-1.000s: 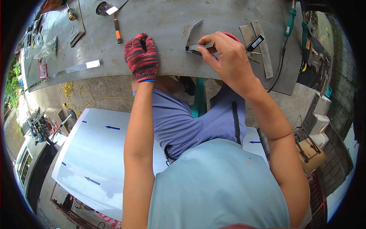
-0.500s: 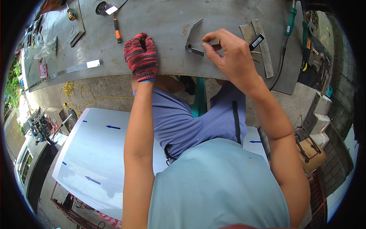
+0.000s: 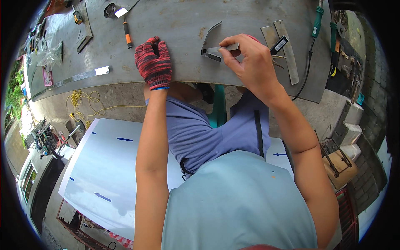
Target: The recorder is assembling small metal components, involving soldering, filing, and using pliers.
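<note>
My right hand point(image 3: 254, 58) is bare and hangs over the table, its thumb and fingers pinched on a bent metal strip point(image 3: 211, 35). The thin grey strip has angled sides and stands on edge; my fingers hide part of it. A bit of red shows behind my knuckles, too covered to name. My left hand point(image 3: 153, 62), in a red and black knit glove, rests palm down near the table's front edge. Its fingers are loosely bent, with a gap beside the thumb, and it holds nothing. An orange and black handled tool point(image 3: 127, 34) lies just beyond it.
Two flat metal bars point(image 3: 288, 54) and a black piece with a white label point(image 3: 279, 46) lie right of my right hand. A green-handled corded tool point(image 3: 318, 23) is at the far right. At left lie a long shiny strip point(image 3: 77, 78) and a plastic bag point(image 3: 51, 53).
My right hand and the bent metal strip have shifted very slightly left. A bit of red now shows behind the knuckles. My left hand stays in place.
</note>
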`<state>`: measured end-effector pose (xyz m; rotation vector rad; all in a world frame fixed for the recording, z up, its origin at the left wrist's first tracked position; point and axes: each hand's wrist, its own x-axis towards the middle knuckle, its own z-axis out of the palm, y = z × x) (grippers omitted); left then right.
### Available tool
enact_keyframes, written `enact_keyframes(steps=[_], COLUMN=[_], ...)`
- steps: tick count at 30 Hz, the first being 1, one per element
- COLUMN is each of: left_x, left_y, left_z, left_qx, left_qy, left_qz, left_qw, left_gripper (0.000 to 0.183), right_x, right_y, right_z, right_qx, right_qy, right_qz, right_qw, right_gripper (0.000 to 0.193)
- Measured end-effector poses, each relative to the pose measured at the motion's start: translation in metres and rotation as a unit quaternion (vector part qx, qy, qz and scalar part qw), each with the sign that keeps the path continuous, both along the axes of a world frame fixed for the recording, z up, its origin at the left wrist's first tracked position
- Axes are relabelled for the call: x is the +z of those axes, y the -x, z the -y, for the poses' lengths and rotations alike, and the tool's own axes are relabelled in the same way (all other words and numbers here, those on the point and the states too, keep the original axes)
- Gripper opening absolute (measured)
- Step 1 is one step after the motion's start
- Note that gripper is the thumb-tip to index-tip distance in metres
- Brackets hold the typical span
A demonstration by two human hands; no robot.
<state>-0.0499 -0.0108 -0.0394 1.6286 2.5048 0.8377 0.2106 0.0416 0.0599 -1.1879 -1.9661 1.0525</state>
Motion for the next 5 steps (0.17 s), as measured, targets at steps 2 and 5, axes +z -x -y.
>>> enact_keyframes(steps=[2,5], left_x=[-0.0015,-0.0014], left_y=[0.002,0.0016], left_z=[-0.0002,0.0003], left_qx=[-0.007,0.003], left_qy=[-0.007,0.006], left_qz=[0.004,0.008], left_qw=[1.0,1.0], left_gripper=[0.022,0.023], right_x=[0.001,0.0052], right_y=[0.0008,0.0005], right_z=[0.0003,-0.0004], right_qx=[-0.002,-0.004], right_qy=[0.002,0.002], right_qz=[0.0,0.001], right_qw=[1.0,1.0], right_gripper=[0.014,0.013])
